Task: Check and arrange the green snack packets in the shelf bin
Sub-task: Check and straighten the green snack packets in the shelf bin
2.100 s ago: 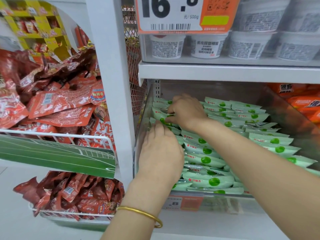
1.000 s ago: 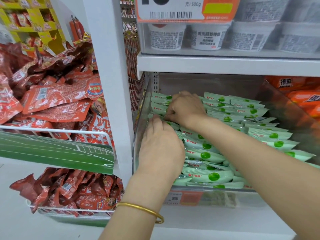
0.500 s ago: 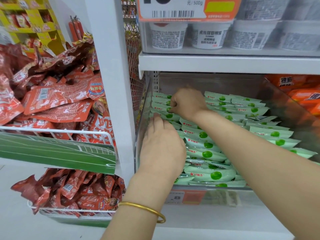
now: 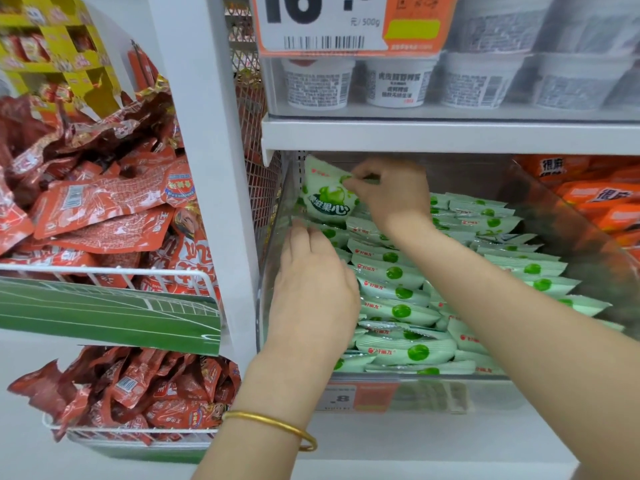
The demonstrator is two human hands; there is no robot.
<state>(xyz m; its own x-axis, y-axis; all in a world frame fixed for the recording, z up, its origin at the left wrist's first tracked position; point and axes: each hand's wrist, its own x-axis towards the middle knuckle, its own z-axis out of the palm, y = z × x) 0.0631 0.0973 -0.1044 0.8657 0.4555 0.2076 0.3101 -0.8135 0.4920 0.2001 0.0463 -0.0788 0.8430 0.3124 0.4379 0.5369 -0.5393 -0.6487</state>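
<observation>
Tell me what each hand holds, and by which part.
The right hand pinches one green snack packet by its upper right edge, up above the stacked packets. The left hand holds nothing; its straight fingers rest on that stack in the bin.

Before me a clear shelf bin (image 4: pixel 485 393) sits on the white shelf (image 4: pixel 415 445), filled with rows of green snack packets (image 4: pixel 391 271). The upper shelf (image 4: pixel 450 136) carries white tubs (image 4: pixel 398 84); orange packets (image 4: pixel 606 199) lie to my right.
</observation>
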